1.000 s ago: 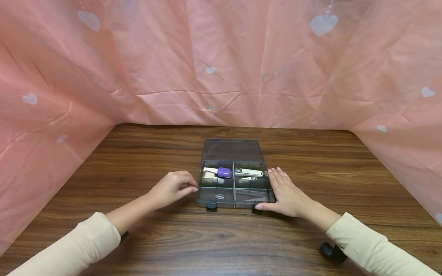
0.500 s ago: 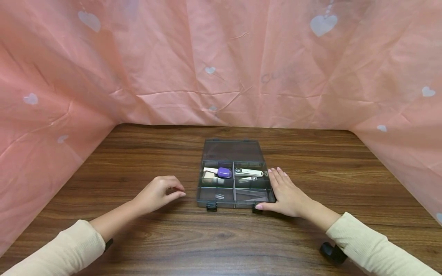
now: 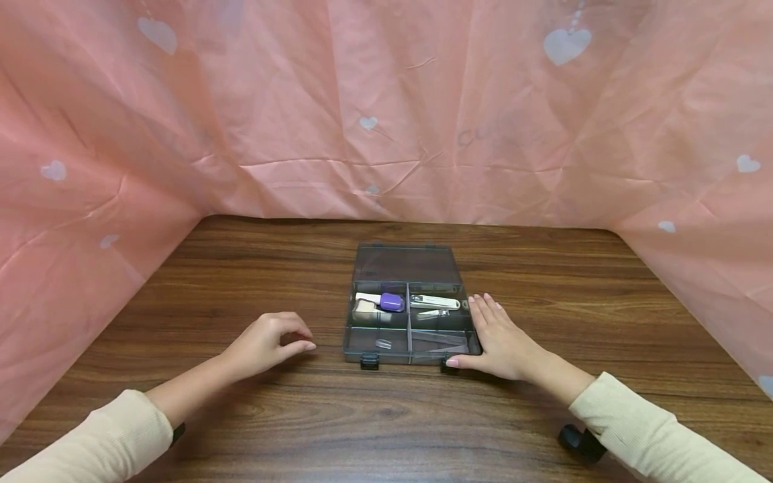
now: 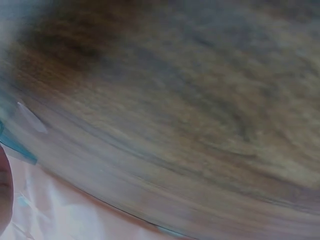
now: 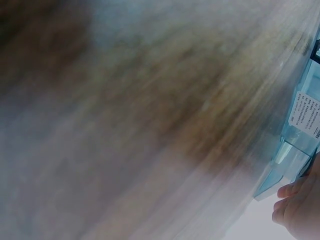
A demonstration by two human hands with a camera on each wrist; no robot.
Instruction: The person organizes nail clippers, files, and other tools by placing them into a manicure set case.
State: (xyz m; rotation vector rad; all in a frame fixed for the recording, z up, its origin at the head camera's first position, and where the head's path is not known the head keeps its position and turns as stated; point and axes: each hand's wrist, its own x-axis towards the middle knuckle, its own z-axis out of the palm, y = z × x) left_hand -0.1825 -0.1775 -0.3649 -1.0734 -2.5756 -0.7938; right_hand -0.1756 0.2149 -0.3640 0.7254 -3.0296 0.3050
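A smoky clear compartment box (image 3: 392, 355) lies on the wooden table (image 3: 241, 268), its lid (image 3: 403, 263) folded flat behind it. Its rear cells hold a purple item (image 3: 392, 302), a beige piece (image 3: 364, 308) and a white clipper (image 3: 436, 302). A small clear piece (image 3: 383, 344) lies in the front left cell. My right hand (image 3: 498, 335) rests flat against the box's right side, thumb by the front right latch (image 3: 448, 364). My left hand (image 3: 284, 342) hovers left of the box, loosely curled and holding nothing. Both wrist views are blurred; the right one shows the box's corner (image 5: 300, 130).
Pink cloth with white hearts (image 3: 386, 107) hangs as a wall behind and on both sides of the table. A black wrist-worn device (image 3: 581, 443) shows under my right sleeve. Bare wood stretches left, right and in front of the box.
My left hand has drawn back to the left, away from the box's left side that it touched a second ago. The right hand and the box have stayed still.
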